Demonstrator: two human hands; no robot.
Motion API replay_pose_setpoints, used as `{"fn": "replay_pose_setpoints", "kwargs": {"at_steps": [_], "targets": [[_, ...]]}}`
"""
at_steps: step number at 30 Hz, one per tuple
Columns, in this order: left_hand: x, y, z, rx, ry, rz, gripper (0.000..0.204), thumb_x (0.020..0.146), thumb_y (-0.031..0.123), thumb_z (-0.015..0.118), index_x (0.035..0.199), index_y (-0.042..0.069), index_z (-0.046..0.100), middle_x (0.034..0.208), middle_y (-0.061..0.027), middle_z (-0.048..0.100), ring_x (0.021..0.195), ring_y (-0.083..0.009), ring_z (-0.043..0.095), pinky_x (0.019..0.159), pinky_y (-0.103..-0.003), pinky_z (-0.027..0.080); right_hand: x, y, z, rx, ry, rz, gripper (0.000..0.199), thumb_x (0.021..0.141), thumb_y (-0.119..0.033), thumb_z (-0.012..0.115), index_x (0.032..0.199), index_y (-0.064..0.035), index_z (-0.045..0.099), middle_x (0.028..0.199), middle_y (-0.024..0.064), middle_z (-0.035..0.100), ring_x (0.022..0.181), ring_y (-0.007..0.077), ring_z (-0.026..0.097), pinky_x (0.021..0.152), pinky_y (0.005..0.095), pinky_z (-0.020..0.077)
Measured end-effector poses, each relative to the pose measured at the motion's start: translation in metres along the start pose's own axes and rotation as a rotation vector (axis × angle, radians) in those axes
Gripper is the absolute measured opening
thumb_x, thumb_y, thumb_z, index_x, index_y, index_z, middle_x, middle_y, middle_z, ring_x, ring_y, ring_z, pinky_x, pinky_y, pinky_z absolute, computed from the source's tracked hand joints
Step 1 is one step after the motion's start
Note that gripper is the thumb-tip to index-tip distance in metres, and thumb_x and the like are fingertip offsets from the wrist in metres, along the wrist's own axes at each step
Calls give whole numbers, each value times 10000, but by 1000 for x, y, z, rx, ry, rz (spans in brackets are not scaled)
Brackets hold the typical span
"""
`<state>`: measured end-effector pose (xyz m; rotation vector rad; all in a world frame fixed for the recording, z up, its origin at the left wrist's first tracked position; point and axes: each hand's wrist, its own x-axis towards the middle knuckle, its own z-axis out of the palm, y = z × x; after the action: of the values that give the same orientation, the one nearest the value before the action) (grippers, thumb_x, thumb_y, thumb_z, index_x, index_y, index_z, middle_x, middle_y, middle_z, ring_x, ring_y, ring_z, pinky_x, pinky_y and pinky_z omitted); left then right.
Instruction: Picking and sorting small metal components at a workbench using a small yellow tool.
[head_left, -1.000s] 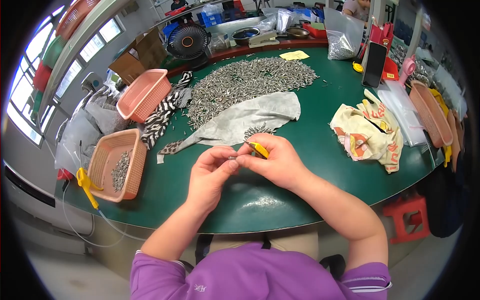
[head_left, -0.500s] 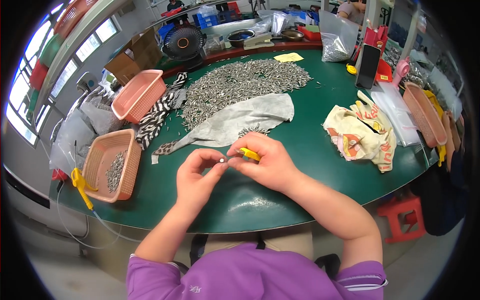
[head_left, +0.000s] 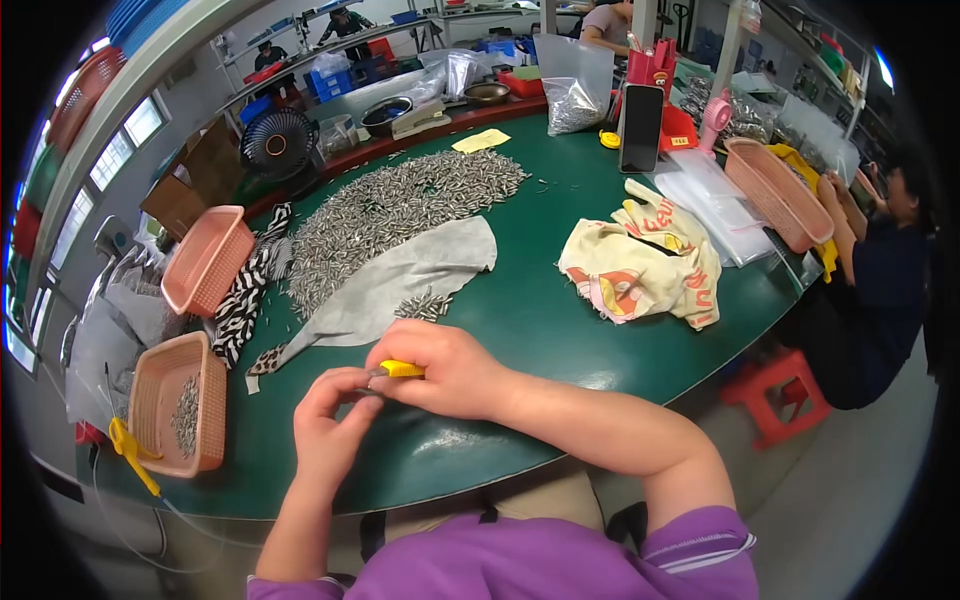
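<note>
Just above the near edge of the green table, my two hands meet, fingertips together. My right hand [head_left: 440, 372] is closed round a small tool with a yellow handle [head_left: 403, 369]; its thin tip points toward my left fingers. Thumb and forefinger of my left hand [head_left: 330, 415] pinch a small metal part, mostly hidden between the fingers. Beyond my right hand, a small heap of metal pins [head_left: 424, 306] lies on the edge of a grey cloth [head_left: 400, 268]. A large pile of similar pins [head_left: 390, 205] spreads behind that cloth.
At left stand a pink basket [head_left: 212, 440] holding some pins, another pink basket [head_left: 205, 262] and a yellow air gun [head_left: 130, 450]. A cream cloth [head_left: 640, 265], plastic bags [head_left: 725, 220] and a phone [head_left: 640, 128] are at right. A person [head_left: 875, 270] sits beyond a red stool [head_left: 780, 400].
My view has swung right, so the table and its things appear farther left, and the person at right has come into view. The yellow-handled tool's tip is now at my left fingertips.
</note>
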<state>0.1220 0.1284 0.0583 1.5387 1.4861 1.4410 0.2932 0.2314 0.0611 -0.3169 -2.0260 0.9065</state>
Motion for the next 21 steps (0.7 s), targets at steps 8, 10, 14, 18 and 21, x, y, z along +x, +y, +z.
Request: {"fn": "replay_pose_setpoints", "kwargs": {"at_steps": [8, 10, 14, 18, 21], "targets": [[-18, -5, -4, -27, 32, 28, 134, 792, -68, 691, 896, -3, 638, 962, -76, 640, 885, -144, 607, 805, -251, 491, -6, -1, 7, 78, -132, 8, 182, 799, -152, 726, 956, -99, 649, 919, 56, 616, 855, 246, 623, 730, 332, 500], [-28, -2, -6, -83, 64, -5, 112, 815, -65, 675, 888, 4, 625, 951, -77, 633, 887, -145, 600, 810, -253, 483, -4, -6, 6, 41, -144, 35, 209, 799, -185, 730, 976, -113, 647, 925, 54, 615, 859, 245, 624, 733, 335, 502], [-41, -9, -9, -191, 68, -9, 111, 835, -77, 644, 896, 8, 606, 935, -83, 620, 873, -144, 591, 793, -251, 477, 0, -2, -1, -148, -48, -25, 306, 863, -308, 655, 1109, -130, 613, 979, 84, 594, 881, 290, 612, 749, 359, 502], [-48, -11, -9, -201, 96, -21, 101, 840, -71, 651, 893, 4, 608, 946, -79, 620, 865, -133, 586, 778, -242, 472, 5, -20, -11, -209, -81, 42, 240, 926, -149, 542, 1140, -84, 630, 926, 101, 613, 824, 278, 611, 723, 350, 499], [-55, -15, -16, -238, 110, -39, 90, 848, -54, 660, 899, 8, 618, 952, -67, 614, 843, -116, 576, 759, -239, 474, 2, -41, -2, -186, -127, 15, 270, 897, -105, 571, 1159, -95, 635, 882, 87, 635, 793, 275, 614, 704, 354, 498]]}}
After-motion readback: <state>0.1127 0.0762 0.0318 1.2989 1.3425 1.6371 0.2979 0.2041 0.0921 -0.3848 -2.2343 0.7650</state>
